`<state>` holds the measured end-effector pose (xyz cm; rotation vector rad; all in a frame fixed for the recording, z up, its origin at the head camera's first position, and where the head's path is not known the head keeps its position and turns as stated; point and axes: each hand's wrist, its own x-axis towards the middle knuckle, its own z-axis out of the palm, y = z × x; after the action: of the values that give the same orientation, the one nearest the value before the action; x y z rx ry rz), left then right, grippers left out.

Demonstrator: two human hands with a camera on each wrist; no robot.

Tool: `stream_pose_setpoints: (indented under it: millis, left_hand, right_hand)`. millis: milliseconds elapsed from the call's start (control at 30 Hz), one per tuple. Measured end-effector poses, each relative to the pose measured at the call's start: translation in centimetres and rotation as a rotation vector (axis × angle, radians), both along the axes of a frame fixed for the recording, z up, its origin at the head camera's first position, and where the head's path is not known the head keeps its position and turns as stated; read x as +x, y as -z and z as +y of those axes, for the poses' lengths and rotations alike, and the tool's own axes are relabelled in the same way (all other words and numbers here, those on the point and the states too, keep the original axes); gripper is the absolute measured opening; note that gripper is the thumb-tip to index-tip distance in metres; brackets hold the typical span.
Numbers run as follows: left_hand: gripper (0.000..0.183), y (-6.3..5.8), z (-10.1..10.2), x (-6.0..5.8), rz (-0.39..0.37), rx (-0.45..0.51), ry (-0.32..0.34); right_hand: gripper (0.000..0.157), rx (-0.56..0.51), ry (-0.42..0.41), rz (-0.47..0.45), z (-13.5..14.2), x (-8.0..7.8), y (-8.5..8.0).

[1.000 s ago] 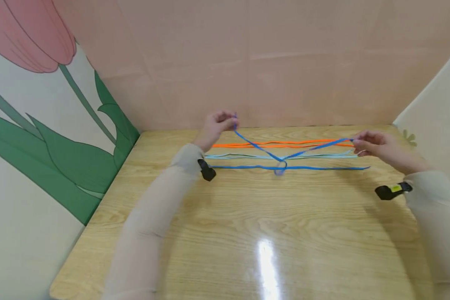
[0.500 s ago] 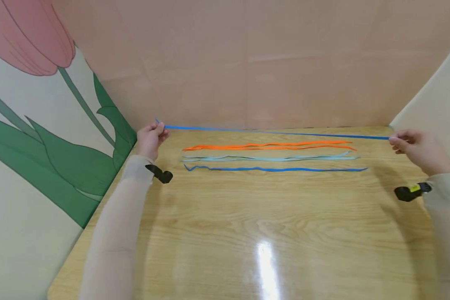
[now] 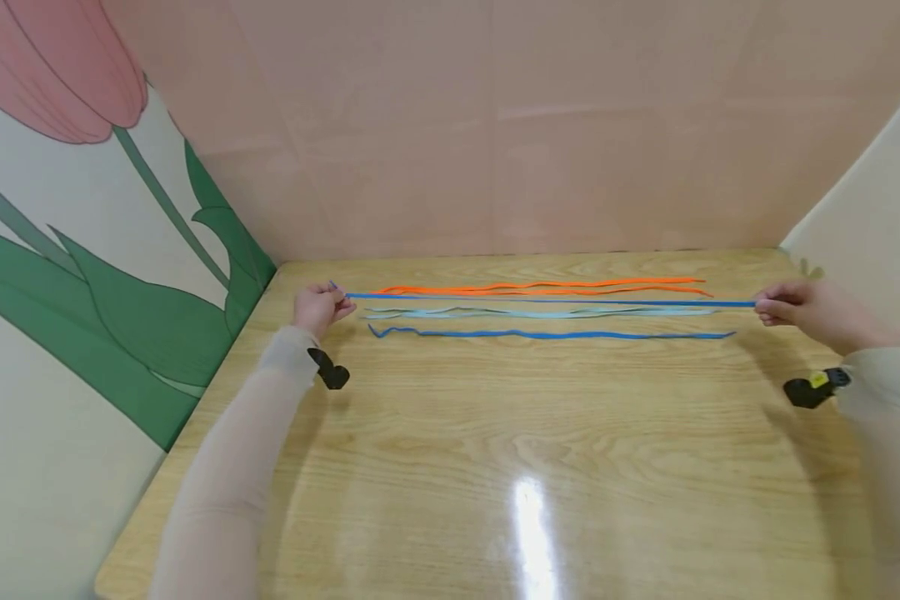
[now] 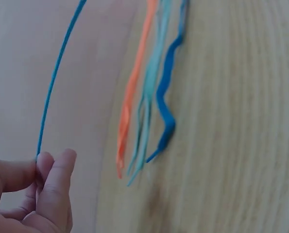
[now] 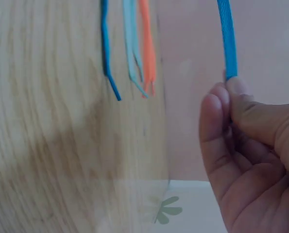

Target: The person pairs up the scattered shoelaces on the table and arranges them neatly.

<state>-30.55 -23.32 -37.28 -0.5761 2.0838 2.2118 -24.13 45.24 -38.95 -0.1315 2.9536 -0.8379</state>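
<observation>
A blue shoelace [image 3: 555, 301] is stretched straight between my two hands, above the table. My left hand [image 3: 321, 308] pinches it near one end between thumb and fingers, a short tip poking out past them. At the other end my right hand [image 3: 810, 310] pinches the flat lace [image 5: 228, 39] with thumb and fingertips. Below it on the table lie a pair of orange shoelaces [image 3: 600, 284], light teal shoelaces [image 3: 555, 315] and a second blue shoelace [image 3: 547, 335], roughly parallel. The lying blue one is wavy at its left end.
The wooden table [image 3: 450, 450] extends toward me, with a bright glare spot near its front. A pink backdrop [image 3: 495, 125] rises behind it. Side panels stand at left and right, the left panel [image 3: 120, 292] printed with a tulip.
A second ago the held lace sagged with a loop in its middle. My hands moved apart and pulled it straight, then came lower and nearer to the lying laces.
</observation>
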Motion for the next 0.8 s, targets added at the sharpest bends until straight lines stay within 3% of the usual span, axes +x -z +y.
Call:
stream_pose_setpoints:
  millis: [100, 333, 433, 633, 800]
  left_hand:
    - [0.03, 1.0, 0.4, -0.1, -0.034, -0.066, 0.043]
    - [0.016, 2.4, 0.4, -0.2, -0.09, -0.18, 0.148]
    - [0.017, 2.6, 0.2, -0.3, -0.105, -0.226, 0.192]
    - [0.013, 3.0, 0.3, -0.2, -0.132, -0.237, 0.235]
    - [0.009, 3.3, 0.8, -0.2, -0.134, -0.272, 0.239]
  right_hand:
    - [0.039, -0.022, -0.039, -0.048, -0.4, -0.2, 0.5]
    - [0.026, -0.23, -0.013, -0.106, -0.5, -0.2, 1.9]
    - [0.025, -0.203, -0.006, -0.094, -0.5, -0.2, 2.2]
    - [0.04, -0.01, -0.004, -0.119, -0.5, -0.2, 2.3]
    - [0.043, -0.032, -0.004, -0.167, -0.5, -0.4, 2.8]
